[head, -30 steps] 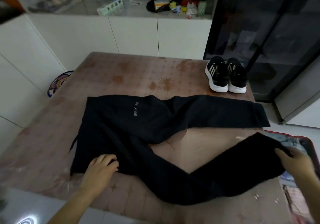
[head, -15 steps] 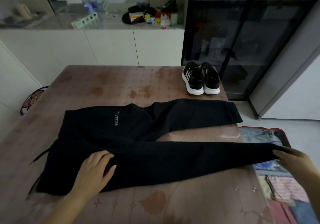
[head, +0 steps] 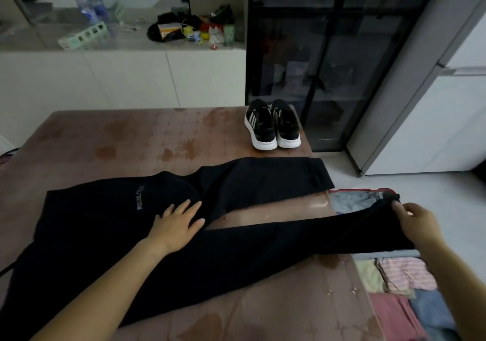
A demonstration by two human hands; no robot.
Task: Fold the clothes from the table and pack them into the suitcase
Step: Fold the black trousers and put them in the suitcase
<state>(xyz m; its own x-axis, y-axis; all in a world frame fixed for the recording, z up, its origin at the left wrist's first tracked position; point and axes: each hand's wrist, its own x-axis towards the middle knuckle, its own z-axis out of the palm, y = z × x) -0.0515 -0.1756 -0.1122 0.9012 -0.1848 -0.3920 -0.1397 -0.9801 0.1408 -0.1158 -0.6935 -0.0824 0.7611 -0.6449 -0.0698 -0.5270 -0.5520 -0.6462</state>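
**Pants flat on table, R hand on near-leg cuff**

Black pants [head: 105, 230] spread across the table [head: 126, 140], mid frame, waist at left, legs running right. Far leg lies flat, cuff at the table's right edge. Near leg is stretched right past that edge, its cuff end over the suitcase [head: 363, 190] at lower right.

Left hand [head: 176, 225]: flat, fingers straight & spread, pressing the pants at the crotch, just right of the small grey logo. Not gripping.

Right hand [head: 418, 225]: fingers curled round the near-leg cuff, holding it up beyond the table edge.

Suitcase is open beside the table, red rim, w/ folded clothes [head: 405, 272] inside: pink stripes, green, blue, grey.

Pair of black shoes [head: 273, 127] w/ white soles at the table's far right corner, not touching the pants.

Counter [head: 131, 43] w/ bottles & clutter upper left; dark glass cabinet [head: 328, 51] upper centre.
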